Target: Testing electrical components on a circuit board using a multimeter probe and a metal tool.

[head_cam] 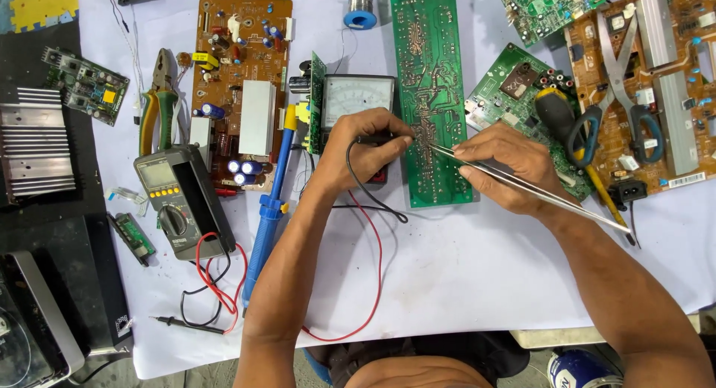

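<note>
So we've got our left hand (pixel 363 146) pinched on a black probe (pixel 382 140), tip on the long green circuit board (pixel 429 75) lying mid-table by the analog meter (pixel 356 99). Our right hand (pixel 507 168) is clamped on metal tweezers (pixel 522 185), tips touching the same board.

The left hand (pixel 365 146) hides the lower half of the analog meter (pixel 356 99). The probe tip (pixel 406 140) seems to touch the long green board (pixel 431 90), whose top is cut off.

Both hands, left (pixel 363 151) gripping a probe (pixel 382 140), right (pixel 501 168) gripping tweezers (pixel 522 185), meet on a green board (pixel 432 75).
</note>
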